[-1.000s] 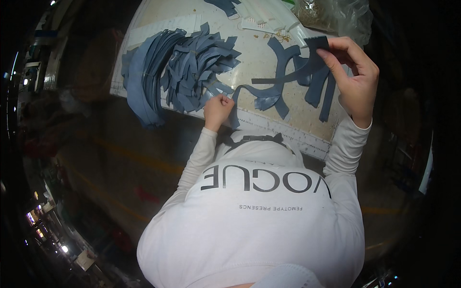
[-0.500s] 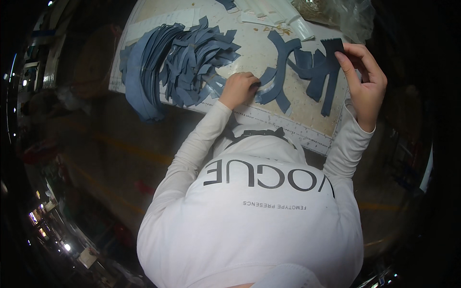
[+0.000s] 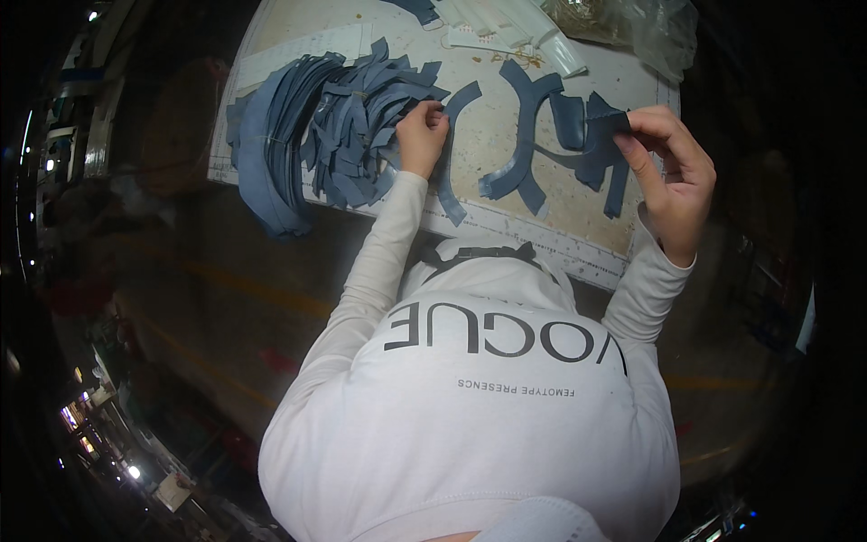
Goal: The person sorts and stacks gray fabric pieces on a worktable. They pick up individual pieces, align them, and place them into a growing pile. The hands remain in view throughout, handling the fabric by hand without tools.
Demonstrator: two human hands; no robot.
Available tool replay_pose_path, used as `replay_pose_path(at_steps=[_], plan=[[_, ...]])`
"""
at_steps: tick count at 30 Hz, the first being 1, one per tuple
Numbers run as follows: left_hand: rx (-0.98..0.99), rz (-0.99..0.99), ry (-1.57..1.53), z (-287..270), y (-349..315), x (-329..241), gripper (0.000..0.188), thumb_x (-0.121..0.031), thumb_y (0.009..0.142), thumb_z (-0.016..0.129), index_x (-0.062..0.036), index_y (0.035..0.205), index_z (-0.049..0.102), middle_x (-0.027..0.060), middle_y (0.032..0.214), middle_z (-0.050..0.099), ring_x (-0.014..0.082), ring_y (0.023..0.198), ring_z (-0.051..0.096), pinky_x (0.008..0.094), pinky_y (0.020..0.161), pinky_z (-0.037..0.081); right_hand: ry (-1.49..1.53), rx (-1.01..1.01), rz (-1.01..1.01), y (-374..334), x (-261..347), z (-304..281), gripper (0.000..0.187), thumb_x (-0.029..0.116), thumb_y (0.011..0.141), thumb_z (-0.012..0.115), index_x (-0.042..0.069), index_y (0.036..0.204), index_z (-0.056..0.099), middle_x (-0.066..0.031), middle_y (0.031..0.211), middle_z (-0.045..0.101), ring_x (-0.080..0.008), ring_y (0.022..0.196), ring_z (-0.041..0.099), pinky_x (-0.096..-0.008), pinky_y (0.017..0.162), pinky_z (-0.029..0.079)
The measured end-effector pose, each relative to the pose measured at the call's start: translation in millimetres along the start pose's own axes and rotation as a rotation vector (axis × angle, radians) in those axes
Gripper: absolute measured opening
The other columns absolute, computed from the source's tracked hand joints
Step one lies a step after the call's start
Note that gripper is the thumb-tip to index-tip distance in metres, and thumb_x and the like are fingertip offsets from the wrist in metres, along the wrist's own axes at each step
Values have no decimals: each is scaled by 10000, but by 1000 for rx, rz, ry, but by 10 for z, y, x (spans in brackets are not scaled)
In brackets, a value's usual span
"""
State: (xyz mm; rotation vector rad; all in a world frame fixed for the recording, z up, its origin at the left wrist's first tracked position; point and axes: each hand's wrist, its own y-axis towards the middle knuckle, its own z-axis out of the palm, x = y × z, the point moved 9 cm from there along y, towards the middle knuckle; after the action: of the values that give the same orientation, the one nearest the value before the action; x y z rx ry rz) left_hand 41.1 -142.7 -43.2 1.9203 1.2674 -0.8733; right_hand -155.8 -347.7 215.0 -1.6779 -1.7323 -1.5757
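My right hand [image 3: 673,176] pinches a dark blue fabric piece [image 3: 605,126] at its edge, between thumb and fingers, at the table's right side. Closed fingers on my left hand [image 3: 423,140] grip the side of a long curved blue fabric strip [image 3: 446,185], though the fingertips partly hide the contact. Just left of that hand lies a heap of short blue fabric strips [image 3: 357,122]. Between my hands, more curved blue strips [image 3: 521,135] rest on the table, partly overlapping.
A tied bundle of long blue strips [image 3: 266,167] hangs over the table's near left edge. Far back lie white strips [image 3: 533,36] and a clear plastic bag [image 3: 664,36]. A paper sheet [image 3: 307,56] sits behind the heap on the pale table [image 3: 492,117].
My left hand has moved left and away, to the heap, and a curved strip now shows beside it. My right hand has come slightly nearer and left with the fabric piece, which has tilted.
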Motion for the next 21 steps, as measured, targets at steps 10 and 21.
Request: replay_pose_path(at_steps=[10,21], plan=[[642,56,-894,88,-894,-1387,348,-195,922,573,8,1198,515,72,938,639,184,929,619,326,847,454,411,103,335,-72,-378,443,172,-13,806,674,-4,972,630,-27,877,639,-71,761,596,-193,660,480],[205,-368,-669,-274,-797,-90,195,-167,915,603,11,980,647,-4,806,629,64,653,555,207,622,457,577,214,487,400,-1866,1825,225,93,825,671,10,1032,639,-24,851,661,-67,747,616,-191,655,512]])
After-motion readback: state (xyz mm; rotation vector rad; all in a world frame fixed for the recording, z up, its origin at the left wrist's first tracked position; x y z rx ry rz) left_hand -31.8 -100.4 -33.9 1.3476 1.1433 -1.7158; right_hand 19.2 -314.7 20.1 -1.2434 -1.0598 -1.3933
